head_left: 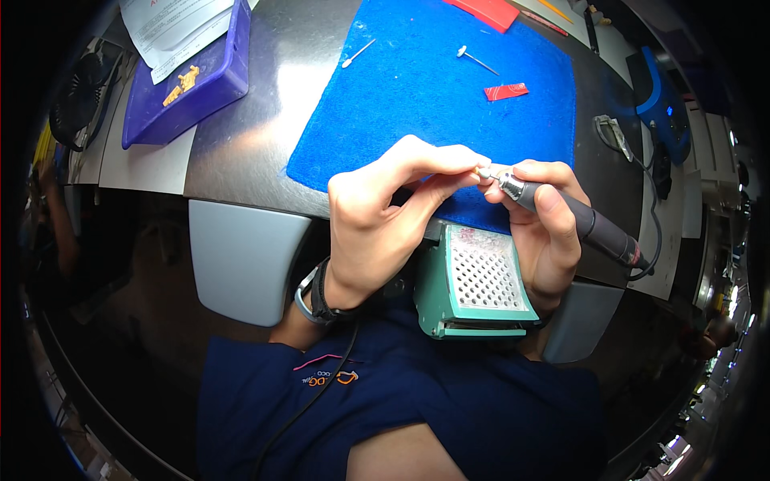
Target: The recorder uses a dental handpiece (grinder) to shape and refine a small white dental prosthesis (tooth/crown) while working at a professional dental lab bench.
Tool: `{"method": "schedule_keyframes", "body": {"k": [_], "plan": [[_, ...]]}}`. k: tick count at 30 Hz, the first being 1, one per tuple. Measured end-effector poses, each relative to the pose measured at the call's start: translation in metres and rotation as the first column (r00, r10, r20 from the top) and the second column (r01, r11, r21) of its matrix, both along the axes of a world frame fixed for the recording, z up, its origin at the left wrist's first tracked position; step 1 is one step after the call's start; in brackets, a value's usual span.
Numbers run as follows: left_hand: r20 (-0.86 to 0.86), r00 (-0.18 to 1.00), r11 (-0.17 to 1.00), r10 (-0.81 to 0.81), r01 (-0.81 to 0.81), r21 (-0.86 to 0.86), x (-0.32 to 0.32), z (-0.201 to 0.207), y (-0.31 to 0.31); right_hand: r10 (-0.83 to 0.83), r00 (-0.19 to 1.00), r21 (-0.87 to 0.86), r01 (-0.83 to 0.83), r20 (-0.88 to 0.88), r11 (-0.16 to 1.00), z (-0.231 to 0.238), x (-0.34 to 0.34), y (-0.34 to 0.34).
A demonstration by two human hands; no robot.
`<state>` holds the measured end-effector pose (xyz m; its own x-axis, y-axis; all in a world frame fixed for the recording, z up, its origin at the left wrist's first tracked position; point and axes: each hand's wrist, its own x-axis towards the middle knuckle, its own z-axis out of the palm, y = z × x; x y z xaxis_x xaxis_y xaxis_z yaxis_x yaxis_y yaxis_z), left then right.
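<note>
In my right hand (549, 228) is a dark grey rotary handpiece (593, 228), its metal collar and thin bit pointing left. My left hand (373, 208) is closed in a pinch right at the bit's tip. Whatever sits between its fingertips is tiny and mostly hidden; only a pale speck shows there. Both hands meet above the near edge of a blue towel (433, 104). Just below them stands a green box-shaped unit (433, 284) with a perforated metal plate (485, 272) on top.
Two loose rotary bits, one at the left (358, 54) and another at the right (479, 61), lie on the towel by a red strip (506, 92). A purple tray (188, 108) holds yellow pieces (186, 82) and papers (180, 32). The handpiece cord (659, 216) runs along the right.
</note>
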<state>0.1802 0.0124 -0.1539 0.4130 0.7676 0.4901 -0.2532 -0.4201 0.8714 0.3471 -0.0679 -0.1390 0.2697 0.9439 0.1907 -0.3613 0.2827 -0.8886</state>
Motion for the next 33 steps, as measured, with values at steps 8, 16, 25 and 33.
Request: {"method": "schedule_keyframes", "body": {"k": [8,16,25,33], "plan": [[0.0,1.0,1.0,0.012,-0.012,-0.006,0.0009,0.0006,-0.0009,-0.017,1.0,-0.019,0.017,0.003,1.0,0.0004,-0.0014,-0.0004],[0.02,1.0,1.0,0.022,-0.022,-0.009,0.0012,-0.0008,-0.001,0.007,1.0,0.013,-0.007,-0.017,1.0,-0.0004,-0.0003,0.0011],[0.032,0.999,0.999,0.021,-0.019,-0.035,0.0014,-0.0007,-0.0013,-0.023,0.999,-0.017,0.022,-0.026,1.0,0.0009,-0.0029,0.0007],[0.05,0.999,0.999,0.008,-0.006,-0.042,0.0014,-0.0011,-0.0016,0.007,1.0,0.015,-0.007,-0.017,1.0,-0.0016,0.0009,0.0006]]}}
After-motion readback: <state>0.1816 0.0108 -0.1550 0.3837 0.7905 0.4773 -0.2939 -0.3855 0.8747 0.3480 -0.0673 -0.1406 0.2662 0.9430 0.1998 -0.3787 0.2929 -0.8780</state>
